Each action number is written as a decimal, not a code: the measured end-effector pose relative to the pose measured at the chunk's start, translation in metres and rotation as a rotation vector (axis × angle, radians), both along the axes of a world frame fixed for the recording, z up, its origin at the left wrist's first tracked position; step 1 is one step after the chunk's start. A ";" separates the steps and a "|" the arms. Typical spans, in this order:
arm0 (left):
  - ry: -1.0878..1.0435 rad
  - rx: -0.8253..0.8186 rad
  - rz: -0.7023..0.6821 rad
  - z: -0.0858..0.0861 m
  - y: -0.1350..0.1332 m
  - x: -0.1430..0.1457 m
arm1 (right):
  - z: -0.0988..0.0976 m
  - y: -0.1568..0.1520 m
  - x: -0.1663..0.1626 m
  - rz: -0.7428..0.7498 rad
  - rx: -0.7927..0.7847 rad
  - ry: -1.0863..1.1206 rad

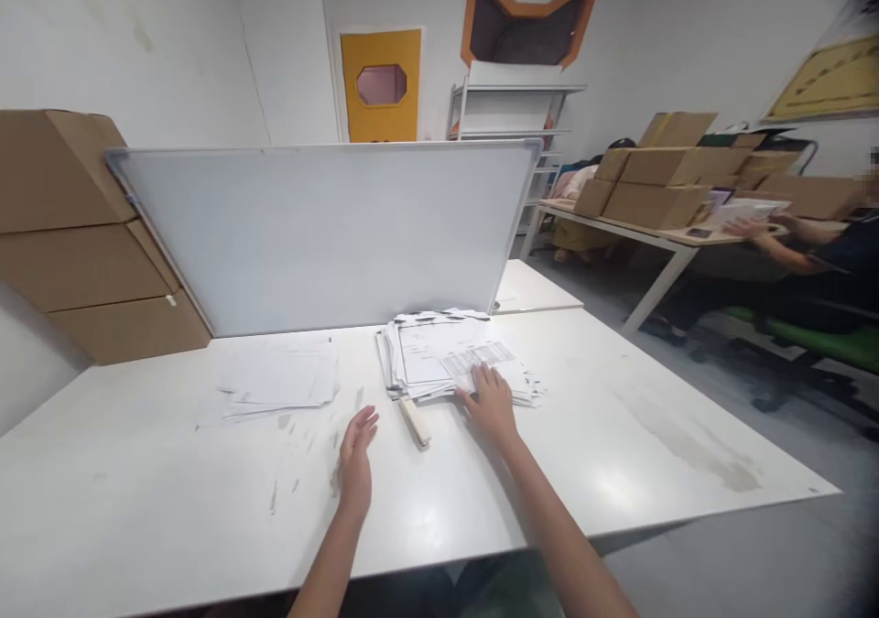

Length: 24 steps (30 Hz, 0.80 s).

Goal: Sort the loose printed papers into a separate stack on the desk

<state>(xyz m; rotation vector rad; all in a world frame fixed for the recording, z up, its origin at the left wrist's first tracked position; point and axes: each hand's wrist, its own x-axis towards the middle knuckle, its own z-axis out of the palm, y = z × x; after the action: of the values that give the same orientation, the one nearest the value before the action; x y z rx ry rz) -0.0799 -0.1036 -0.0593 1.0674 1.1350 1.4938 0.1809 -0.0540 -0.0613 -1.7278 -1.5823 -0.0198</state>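
Paperwork covers the middle of a white worktop [206, 490], with a framed whiteboard [330, 233] standing at its far side at 12 o'clock and cardboard boxes [116, 270] stacked at 10 o'clock. A thick, ragged stack of paper [426, 362] sits just past the centre, toward 1 o'clock; a thinner sheaf of paper [281, 375] lies fanned at about 11 o'clock. The stack looks fairly heavy as a block, yet its loose sheets should be light, limp and quick to slide or crease, so it would be best held at both side edges with flat palms, a single page by its near corner. The person's right hand [493, 403] rests palm down on the stack's near right part, fingers extended and not closed, beside a sheet printed with a table [498, 352]. The left hand [357, 453], loosely curved and empty, is at about 7 o'clock from the stack. Between the hands, at 6 o'clock from the stack, lies a cream stapler [415, 422], probably rigid, smooth and easily gripped around its middle.
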 end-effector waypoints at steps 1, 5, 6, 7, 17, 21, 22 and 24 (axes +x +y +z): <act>0.010 0.002 0.045 0.001 -0.001 0.000 | -0.008 0.002 0.011 0.002 -0.010 0.016; -0.003 -0.037 0.087 0.002 0.002 0.001 | -0.027 0.001 0.026 0.011 0.047 0.064; -0.012 -0.046 0.082 0.002 0.003 0.000 | -0.027 0.001 0.025 -0.003 0.069 0.076; -0.018 -0.051 0.083 0.002 0.005 -0.001 | -0.024 0.000 0.024 -0.018 0.092 0.088; 0.085 -0.028 -0.105 0.020 -0.045 0.034 | -0.015 -0.105 -0.026 0.147 0.466 -0.020; -0.298 -0.369 -0.383 0.025 -0.075 0.080 | -0.048 -0.158 -0.051 0.437 0.468 -0.109; -0.320 -0.419 -0.392 0.025 -0.077 0.086 | -0.053 -0.164 -0.052 0.459 0.440 -0.134; -0.290 -0.418 -0.363 0.024 -0.076 0.088 | -0.058 -0.172 -0.046 0.493 0.392 -0.212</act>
<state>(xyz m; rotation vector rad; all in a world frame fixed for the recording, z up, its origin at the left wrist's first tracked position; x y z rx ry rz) 0.0083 -0.1794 -0.0351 0.6953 0.9339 1.0266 0.1346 -0.2265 -0.1196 -1.0356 -1.9700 -0.2586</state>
